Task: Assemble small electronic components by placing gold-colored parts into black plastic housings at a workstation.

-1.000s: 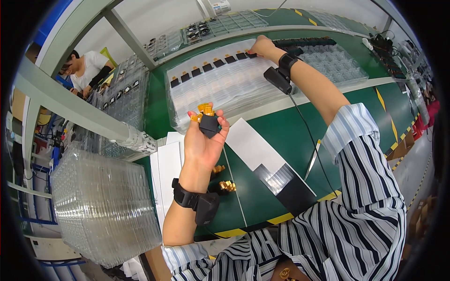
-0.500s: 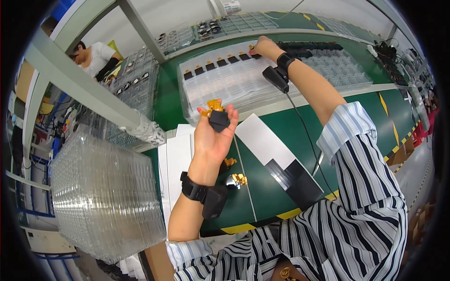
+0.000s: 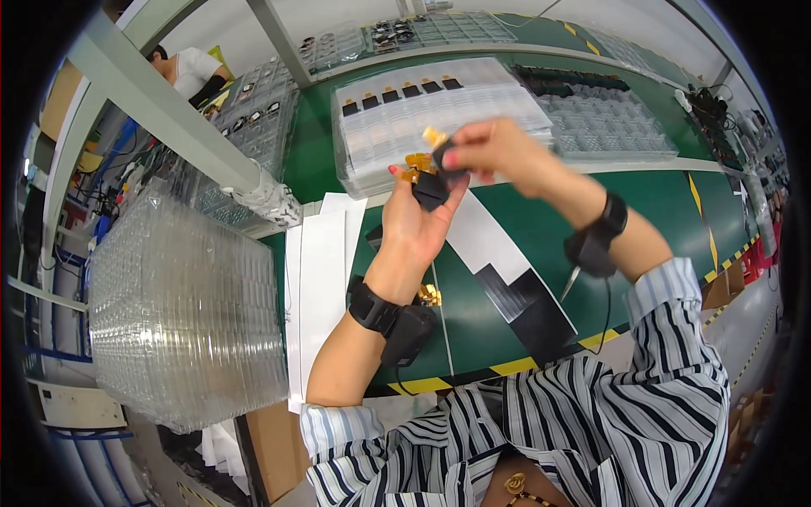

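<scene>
My left hand (image 3: 411,221), palm up, cradles a small stack of black square panels with orange flex-cable tails (image 3: 430,191). Just above it, my right hand (image 3: 498,154) pinches a single black panel with an orange tail (image 3: 441,150), slightly blurred by motion. Beyond both hands, a row of several similar black panels (image 3: 411,89) lies on white sheeting in a clear plastic tray (image 3: 359,173). Partly behind my left wrist, another orange-tailed piece (image 3: 429,295) rests on the green table.
A tall stack of clear trays (image 3: 186,313) stands at left beside a grey post (image 3: 169,101). White sheets (image 3: 317,279) and a white-and-black card (image 3: 507,262) lie on the table. More clear trays (image 3: 604,127) sit at the back right. A person (image 3: 193,72) works at far left.
My right hand has come back from the right end of the row to my left hand, carrying a panel. The row is one panel shorter. The view has shifted slightly.
</scene>
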{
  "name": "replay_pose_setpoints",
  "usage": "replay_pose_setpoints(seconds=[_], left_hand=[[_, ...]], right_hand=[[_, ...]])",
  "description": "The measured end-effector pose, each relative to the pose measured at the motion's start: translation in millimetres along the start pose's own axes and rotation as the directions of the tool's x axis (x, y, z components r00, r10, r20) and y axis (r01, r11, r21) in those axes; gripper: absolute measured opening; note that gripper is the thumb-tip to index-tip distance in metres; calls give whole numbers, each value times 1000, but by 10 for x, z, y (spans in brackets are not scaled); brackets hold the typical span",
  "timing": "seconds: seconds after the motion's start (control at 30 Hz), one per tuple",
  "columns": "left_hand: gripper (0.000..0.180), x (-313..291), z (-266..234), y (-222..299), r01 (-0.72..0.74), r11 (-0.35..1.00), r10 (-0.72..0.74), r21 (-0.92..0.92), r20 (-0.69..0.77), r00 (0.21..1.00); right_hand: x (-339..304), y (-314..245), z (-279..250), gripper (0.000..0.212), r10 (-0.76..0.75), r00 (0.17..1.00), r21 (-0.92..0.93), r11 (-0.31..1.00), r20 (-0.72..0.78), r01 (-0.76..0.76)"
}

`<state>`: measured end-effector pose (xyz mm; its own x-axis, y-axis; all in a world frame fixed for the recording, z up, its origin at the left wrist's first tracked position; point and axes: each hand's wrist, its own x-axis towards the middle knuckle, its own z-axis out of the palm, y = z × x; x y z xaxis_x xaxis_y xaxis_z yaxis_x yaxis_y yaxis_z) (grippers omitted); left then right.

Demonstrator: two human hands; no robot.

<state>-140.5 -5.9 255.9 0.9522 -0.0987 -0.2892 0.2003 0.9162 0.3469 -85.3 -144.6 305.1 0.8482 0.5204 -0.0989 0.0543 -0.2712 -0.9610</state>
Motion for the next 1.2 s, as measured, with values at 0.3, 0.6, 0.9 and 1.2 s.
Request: replay_pose_setpoints(seconds=[0.3,0.6,0.9,1.2], left_hand=[[50,-73,158,-403,-100,992,108,-75,122,987],[54,-23,45,-677,188,891,-279,413,170,945],[50,161,-40,-1038,250,728,-453,638,175,874],[90,222,-175,-1342,-568,-253,-163,783,545,823]], right_hand=[[-405,288,234,20,-343,888,-238,931,-305,278],[-642,614,-214,53,-749,662,-708,483,-29,516],[-1046,1220,-555,57,-480,877,-441,787,5,432],[-1100,1517,-663,37,-607,794,-756,510,22,411]])
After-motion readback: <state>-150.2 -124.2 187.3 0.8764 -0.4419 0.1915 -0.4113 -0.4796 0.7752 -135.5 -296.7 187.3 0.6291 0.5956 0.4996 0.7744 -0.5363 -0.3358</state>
